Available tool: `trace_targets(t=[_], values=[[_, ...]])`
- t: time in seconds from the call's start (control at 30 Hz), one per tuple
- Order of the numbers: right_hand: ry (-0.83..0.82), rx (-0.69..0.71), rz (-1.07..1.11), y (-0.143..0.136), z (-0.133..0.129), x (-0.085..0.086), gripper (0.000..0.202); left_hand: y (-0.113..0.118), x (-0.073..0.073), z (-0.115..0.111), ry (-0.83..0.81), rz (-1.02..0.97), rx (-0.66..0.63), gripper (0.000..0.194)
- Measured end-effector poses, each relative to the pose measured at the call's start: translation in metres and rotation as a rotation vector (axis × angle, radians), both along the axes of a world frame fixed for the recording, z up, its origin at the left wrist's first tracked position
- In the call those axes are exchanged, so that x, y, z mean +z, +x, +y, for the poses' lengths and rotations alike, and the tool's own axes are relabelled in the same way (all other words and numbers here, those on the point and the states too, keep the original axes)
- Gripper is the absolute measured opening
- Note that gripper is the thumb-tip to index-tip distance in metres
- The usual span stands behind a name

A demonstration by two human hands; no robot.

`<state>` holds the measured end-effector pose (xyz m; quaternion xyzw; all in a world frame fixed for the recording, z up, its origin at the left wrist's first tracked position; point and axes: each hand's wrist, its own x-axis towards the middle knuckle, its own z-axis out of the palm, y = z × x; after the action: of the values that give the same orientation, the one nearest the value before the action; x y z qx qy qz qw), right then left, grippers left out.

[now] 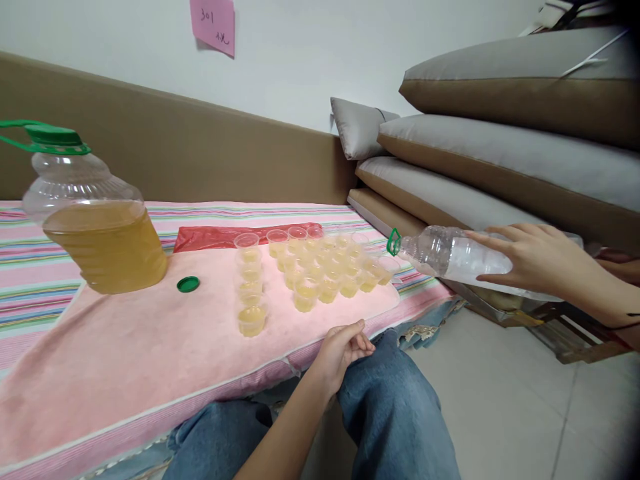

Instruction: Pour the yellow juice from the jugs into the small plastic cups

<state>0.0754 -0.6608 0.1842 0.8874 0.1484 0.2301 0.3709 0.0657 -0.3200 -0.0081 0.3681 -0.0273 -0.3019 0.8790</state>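
My right hand [530, 257] is closed round a clear plastic bottle [435, 250] with a green ring at its neck. The bottle lies nearly level in the air, its mouth pointing left towards the cups; no liquid shows in it. My left hand [345, 348] rests by my knee, fingers loosely curled, with nothing visible in them. On the pink cloth [150, 340], several small clear cups [330, 270] of pale yellow liquid stand in a close block. A separate line of cups [251, 320] stands left of it. A green cap [188, 284] lies further left.
A large jug [107, 247] of yellow liquid with a green lid stands at the left. Red plastic film [210, 238] lies behind the cups. Grey-brown cushions [500, 140] are stacked at the right. A pink note [214, 25] hangs on the wall.
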Motion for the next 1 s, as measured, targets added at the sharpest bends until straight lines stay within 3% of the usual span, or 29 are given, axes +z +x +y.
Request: trace_targets(t=[0.63,1.0], values=[[-0.109,0.115,0.121,0.065,0.033,0.024,0.067,0.003,0.001,-0.001,-0.039,0.032,0.01,0.047],[-0.155,0.178,0.184,0.084,0.044,0.046,0.067,0.003,0.006,-0.001,-0.056,0.022,0.024,0.048]])
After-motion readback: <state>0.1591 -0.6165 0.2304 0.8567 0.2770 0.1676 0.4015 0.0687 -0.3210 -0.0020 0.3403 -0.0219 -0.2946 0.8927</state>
